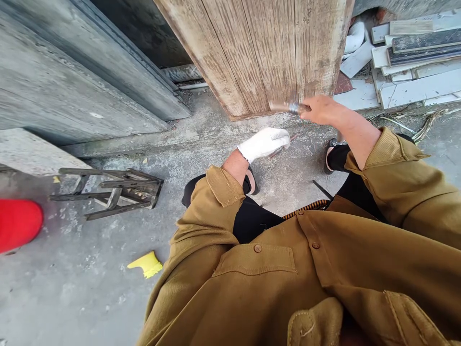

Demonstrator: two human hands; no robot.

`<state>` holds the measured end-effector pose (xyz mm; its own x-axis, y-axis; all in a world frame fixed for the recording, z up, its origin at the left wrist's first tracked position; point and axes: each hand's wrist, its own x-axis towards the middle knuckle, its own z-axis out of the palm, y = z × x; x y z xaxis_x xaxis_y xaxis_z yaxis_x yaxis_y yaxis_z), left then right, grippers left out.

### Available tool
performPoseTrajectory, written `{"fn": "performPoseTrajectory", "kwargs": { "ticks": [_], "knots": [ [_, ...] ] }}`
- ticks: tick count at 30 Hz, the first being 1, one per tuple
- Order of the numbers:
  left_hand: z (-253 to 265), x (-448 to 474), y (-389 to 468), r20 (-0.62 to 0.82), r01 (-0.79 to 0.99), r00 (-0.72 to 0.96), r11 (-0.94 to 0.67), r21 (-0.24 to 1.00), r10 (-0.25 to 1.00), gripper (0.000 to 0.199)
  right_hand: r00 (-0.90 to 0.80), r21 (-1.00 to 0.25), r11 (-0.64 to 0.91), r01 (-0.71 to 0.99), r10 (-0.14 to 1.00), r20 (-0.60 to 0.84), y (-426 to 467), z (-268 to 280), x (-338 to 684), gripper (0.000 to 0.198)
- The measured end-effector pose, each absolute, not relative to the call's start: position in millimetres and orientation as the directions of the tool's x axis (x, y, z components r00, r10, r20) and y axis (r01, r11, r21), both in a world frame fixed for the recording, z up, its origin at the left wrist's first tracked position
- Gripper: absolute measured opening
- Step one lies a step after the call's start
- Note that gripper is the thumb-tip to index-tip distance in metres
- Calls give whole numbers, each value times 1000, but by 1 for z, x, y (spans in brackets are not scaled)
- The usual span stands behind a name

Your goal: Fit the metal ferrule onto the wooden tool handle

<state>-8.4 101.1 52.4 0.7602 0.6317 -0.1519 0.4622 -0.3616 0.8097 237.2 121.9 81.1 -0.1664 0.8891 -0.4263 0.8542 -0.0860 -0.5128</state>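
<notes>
My right hand [320, 109], bare, is closed around the handle of a brush [293, 108] with a shiny metal band. Its tip end is blurred and lies over the lower edge of a weathered wooden panel [266, 57] with vertical boards. In a white glove, my left hand [264, 144] is closed just below the panel, above the concrete. A thin reddish-brown thing [277, 153] pokes out on both sides of the glove; its kind is mostly hidden.
Stacked boards and tiles [421, 62] lie at the upper right beside a white pipe elbow [356, 37]. On the left are a dark wooden frame [115, 190], a red object [19, 225], a yellow scrap [148, 263] and a grey wooden panel [72, 81].
</notes>
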Motion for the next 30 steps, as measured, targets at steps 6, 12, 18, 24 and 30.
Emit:
{"fn": "performPoseTrajectory", "kwargs": {
  "ticks": [6,12,18,24,30],
  "knots": [
    [44,-20,114,-114,463,717,-347,815,688,23,-486,-457,167,874,273,-830,104,94,231,7],
    [26,-20,121,-136,362,639,-141,921,757,28,-694,-903,-323,284,581,-426,105,112,245,15],
    [38,-17,109,-190,362,709,-120,924,680,29,-372,-819,-496,-290,847,-381,113,108,256,13],
    [45,-19,108,-204,361,752,-132,923,626,33,-328,-890,-438,-126,865,-380,114,107,258,14],
    [50,-19,108,-174,366,769,-201,909,615,31,-98,-540,-165,825,900,-424,122,97,247,23]
  ]
}}
